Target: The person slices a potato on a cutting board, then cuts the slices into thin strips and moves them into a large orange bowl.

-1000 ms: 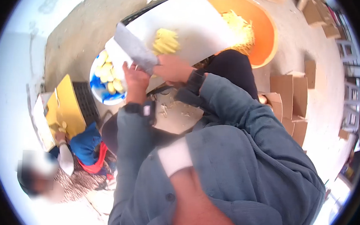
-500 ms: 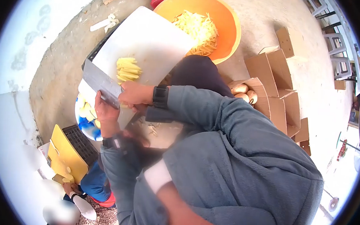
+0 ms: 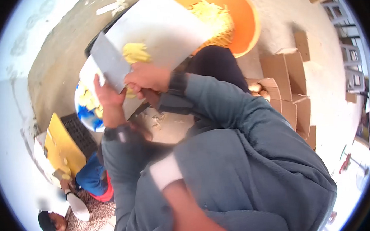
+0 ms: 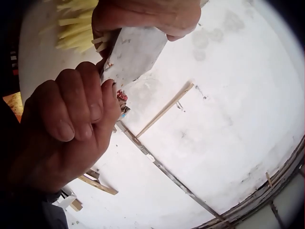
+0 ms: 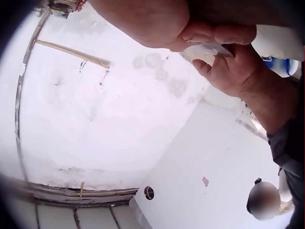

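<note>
My right hand (image 3: 149,77) grips the handle of a cleaver (image 3: 109,60), its broad grey blade tilted over the near left corner of a white cutting board (image 3: 169,18). Beside the blade's near edge is my left hand (image 3: 109,98), fingers extended and thumb apart. In the left wrist view the right hand (image 4: 71,107) has its fingers curled at the handle, and the left hand (image 4: 147,18) overlaps the blade (image 4: 138,52). A small pile of yellow potato strips (image 3: 136,53) lies on the board, past the right hand. More yellow shows below that hand, partly hidden.
An orange basin (image 3: 246,28) holding many cut strips (image 3: 213,23) stands beyond the board. Peeled potatoes fill a blue-and-white basin (image 3: 88,119) at left. Cardboard boxes (image 3: 287,70) stand at right, one holding round brown items (image 3: 259,91). Another person sits lower left, by a yellow board (image 3: 62,140).
The head view has swung about. Since half a second ago, my left hand's fingers have spread away from the blade's edge. The right hand keeps its hold on the cleaver.
</note>
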Demonstrator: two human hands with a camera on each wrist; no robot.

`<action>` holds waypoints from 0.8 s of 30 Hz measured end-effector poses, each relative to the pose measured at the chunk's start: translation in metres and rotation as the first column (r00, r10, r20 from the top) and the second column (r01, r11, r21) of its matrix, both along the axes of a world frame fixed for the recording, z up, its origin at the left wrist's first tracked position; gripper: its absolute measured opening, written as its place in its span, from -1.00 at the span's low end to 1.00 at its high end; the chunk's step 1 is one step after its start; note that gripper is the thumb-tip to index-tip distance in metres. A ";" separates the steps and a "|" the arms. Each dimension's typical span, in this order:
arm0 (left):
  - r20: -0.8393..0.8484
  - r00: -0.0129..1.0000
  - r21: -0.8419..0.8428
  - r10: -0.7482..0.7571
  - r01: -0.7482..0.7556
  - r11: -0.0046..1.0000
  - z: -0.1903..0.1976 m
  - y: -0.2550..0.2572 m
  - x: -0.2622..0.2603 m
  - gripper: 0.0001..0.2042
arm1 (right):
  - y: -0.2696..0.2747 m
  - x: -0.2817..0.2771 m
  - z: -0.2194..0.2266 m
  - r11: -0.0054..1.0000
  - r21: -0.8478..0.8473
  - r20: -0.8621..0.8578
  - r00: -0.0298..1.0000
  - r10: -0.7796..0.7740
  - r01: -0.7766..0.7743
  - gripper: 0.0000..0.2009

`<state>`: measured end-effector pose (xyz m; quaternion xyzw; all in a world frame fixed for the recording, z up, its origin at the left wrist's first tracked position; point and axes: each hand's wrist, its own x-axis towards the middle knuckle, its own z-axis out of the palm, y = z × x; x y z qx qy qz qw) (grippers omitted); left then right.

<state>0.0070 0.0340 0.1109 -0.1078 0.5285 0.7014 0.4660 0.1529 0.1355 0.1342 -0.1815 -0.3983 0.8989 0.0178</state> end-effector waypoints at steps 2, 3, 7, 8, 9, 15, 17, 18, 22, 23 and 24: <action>-0.018 1.000 -0.039 0.025 -0.025 0.999 0.011 0.003 0.001 -0.33 | 0.000 -0.005 -0.002 0.999 -0.030 0.043 0.999 -0.029 0.030 -0.75; -0.026 1.000 -0.022 0.001 -0.001 1.000 0.000 0.001 -0.006 -0.34 | 0.000 -0.007 -0.003 0.997 -0.073 0.069 0.997 -0.026 0.031 -0.76; -0.056 0.998 -0.031 0.011 -0.012 0.999 -0.001 0.004 -0.007 -0.37 | 0.000 -0.009 -0.007 0.998 -0.062 0.059 0.998 0.003 0.001 -0.79; -0.056 0.998 -0.026 0.007 -0.008 1.000 0.003 0.005 -0.005 -0.37 | 0.000 -0.009 -0.008 0.998 -0.057 0.059 0.998 -0.002 0.005 -0.79; -0.055 0.998 -0.039 0.016 -0.018 0.999 0.012 0.007 0.002 -0.38 | 0.000 -0.008 -0.009 0.997 -0.074 0.031 1.000 -0.001 0.003 -0.79; 0.003 0.999 0.162 -0.040 0.039 0.986 0.014 0.007 0.005 -0.40 | 0.006 -0.008 -0.011 0.990 -0.138 0.033 0.999 0.023 -0.019 -0.76; 0.016 0.999 0.172 -0.048 0.045 0.984 0.008 0.006 -0.002 -0.40 | 0.008 -0.005 -0.008 0.992 -0.120 0.018 0.999 0.036 -0.034 -0.75; 0.005 0.998 0.184 -0.055 0.054 0.981 0.004 0.005 -0.005 -0.40 | 0.007 -0.004 -0.007 0.990 -0.135 0.004 0.999 0.034 -0.034 -0.75; 0.017 0.997 0.249 -0.077 0.070 0.966 -0.017 0.001 -0.014 -0.42 | 0.010 0.000 -0.002 0.996 -0.081 -0.013 0.999 0.032 -0.033 -0.72; -0.033 0.991 0.248 -0.127 0.131 0.960 -0.034 -0.003 -0.021 -0.43 | 0.011 0.001 -0.008 0.994 -0.088 -0.017 0.998 0.066 -0.067 -0.72; -0.085 0.983 0.235 -0.163 0.179 0.955 -0.049 -0.009 -0.032 -0.45 | 0.013 -0.001 -0.020 0.998 -0.015 -0.071 0.995 0.067 -0.068 -0.74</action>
